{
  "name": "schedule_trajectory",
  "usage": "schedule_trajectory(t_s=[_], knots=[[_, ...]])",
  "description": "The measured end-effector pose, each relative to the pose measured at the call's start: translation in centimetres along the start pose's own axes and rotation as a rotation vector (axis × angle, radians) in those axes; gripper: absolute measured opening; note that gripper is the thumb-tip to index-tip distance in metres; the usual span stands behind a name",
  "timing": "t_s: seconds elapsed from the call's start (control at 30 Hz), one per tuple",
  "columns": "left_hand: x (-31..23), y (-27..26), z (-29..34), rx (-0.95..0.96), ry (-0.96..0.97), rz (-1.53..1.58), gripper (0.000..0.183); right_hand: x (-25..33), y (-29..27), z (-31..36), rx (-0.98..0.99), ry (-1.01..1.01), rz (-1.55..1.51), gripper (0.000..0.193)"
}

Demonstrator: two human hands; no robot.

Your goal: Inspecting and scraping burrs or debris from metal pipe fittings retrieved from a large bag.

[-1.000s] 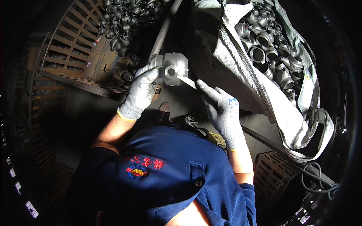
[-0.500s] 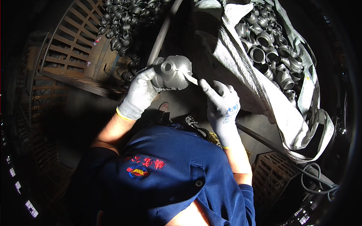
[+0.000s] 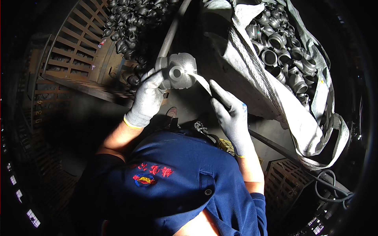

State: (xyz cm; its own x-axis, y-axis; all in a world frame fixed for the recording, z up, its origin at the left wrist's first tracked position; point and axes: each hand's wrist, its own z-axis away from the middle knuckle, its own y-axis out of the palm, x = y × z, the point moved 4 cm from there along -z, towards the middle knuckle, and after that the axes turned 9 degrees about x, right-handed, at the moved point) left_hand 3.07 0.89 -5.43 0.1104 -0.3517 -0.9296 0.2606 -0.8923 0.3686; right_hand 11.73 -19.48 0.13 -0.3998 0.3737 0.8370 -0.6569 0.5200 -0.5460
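A grey cast metal pipe fitting (image 3: 185, 67) with a round branch opening is raised in front of me. My left hand (image 3: 147, 96), in a pale grey work glove, grips it by its ribbed left end. In my gloved right hand (image 3: 232, 114) is a thin, flat, pale metal strip like a file or scraper (image 3: 204, 84). Its tip touches the fitting's right side, by the opening. My index finger lies stretched along the tool, and the grip end is hidden in the fingers.
A white woven bulk bag (image 3: 271, 94) at right holds several grey fittings (image 3: 284, 58). More dark fittings (image 3: 132, 23) lie heaped at the far left beside a slatted metal crate (image 3: 69, 51). A metal bar (image 3: 173, 31) slants behind my work; a black cable (image 3: 332, 188) loops at lower right.
The fitting has turned in my left hand, so its branch opening faces me more. My right hand has shifted slightly, and more of the flat tool shows.
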Motion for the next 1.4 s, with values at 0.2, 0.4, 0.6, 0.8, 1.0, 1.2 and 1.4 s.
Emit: schedule_trajectory(t_s=[0.2,0.4,0.6,0.8,1.0,1.2,1.4], knots=[[0.2,-0.1,0.0,-0.042,-0.084,0.1,0.028,-0.2,0.5,-0.3,0.036,-0.002,-0.002,0.041],[0.4,-0.1,0.2,-0.048,0.019,0.121,0.03,0.6,0.4,0.1,0.069,-0.013,0.147,0.042],[0.9,-1.0,0.6,-0.006,0.049,-0.127,0.035,1.5,-0.8,-0.1,0.069,0.01,0.301,0.046],[1.0,-1.4,0.5,-0.066,0.075,-0.275,0.035,1.8,-0.9,0.0,0.13,-0.008,0.446,0.052],[0.5,-1.0,0.8,-0.025,0.157,-0.447,0.035,2.2,-1.5,-0.4,0.08,-0.047,0.46,0.048],[1.1,-1.6,0.3,-0.114,0.055,-0.291,0.04,2.3,-1.7,-0.4,0.068,-0.078,0.457,0.042],[0.9,-1.9,0.1,-0.077,0.027,-0.392,0.041,2.1,-1.7,-0.7,0.112,-0.042,0.485,0.041]])
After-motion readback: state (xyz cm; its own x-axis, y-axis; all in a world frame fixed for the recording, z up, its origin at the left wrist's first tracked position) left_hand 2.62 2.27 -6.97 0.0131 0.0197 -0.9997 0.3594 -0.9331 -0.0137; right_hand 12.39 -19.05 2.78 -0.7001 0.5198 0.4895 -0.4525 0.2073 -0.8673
